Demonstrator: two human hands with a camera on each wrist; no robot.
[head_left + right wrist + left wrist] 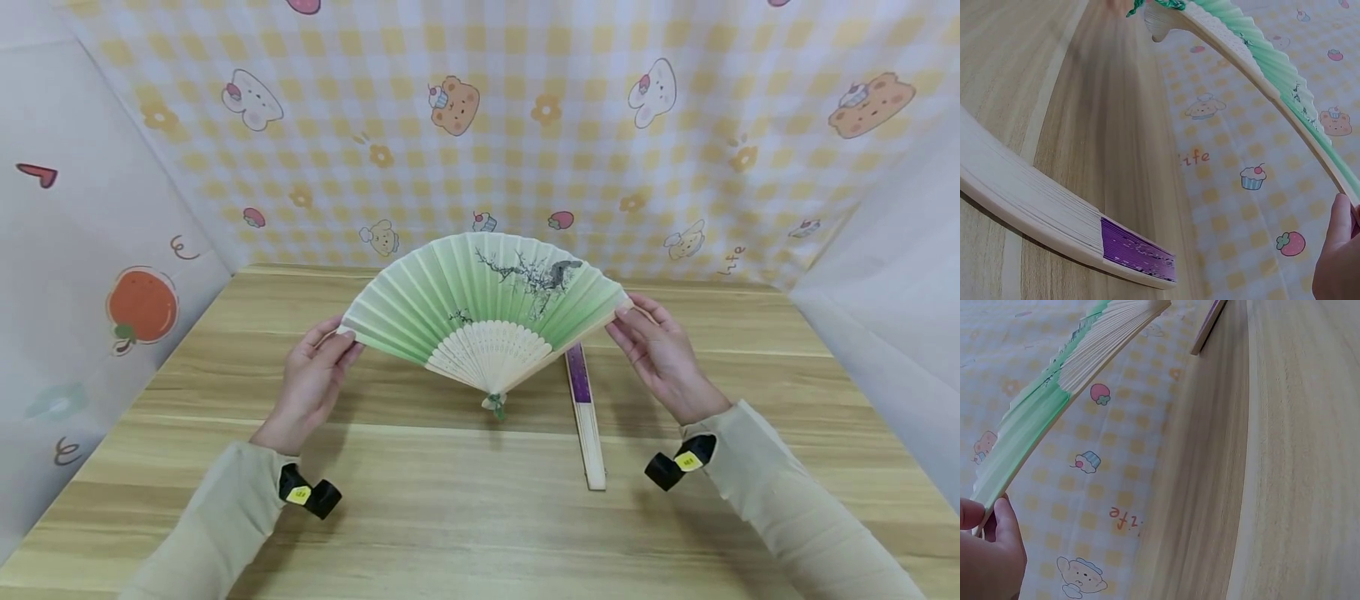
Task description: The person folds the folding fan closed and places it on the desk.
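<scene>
A green and white folding fan (480,292) is spread wide between the two hands, with a dark blossom branch printed on its pleats. My left hand (311,375) pinches its left outer corner between thumb and fingers. At the opposite corner my right hand (660,354) pinches the end of the other guard stick. Pale pierced ribs meet at the bottom pivot, where a green tassel (498,407) is tied. Behind and below the right half lies a second folding fan (588,425), folded up, with purple pleats and pale ribs; its far end is hidden by the green fan in the head view.
The wooden table (450,517) runs back to a yellow checked cloth (510,108) with cartoon prints. White printed cloth (90,250) hangs at the left side, and a plain white one (892,275) at the right. A small black camera is strapped on each wrist.
</scene>
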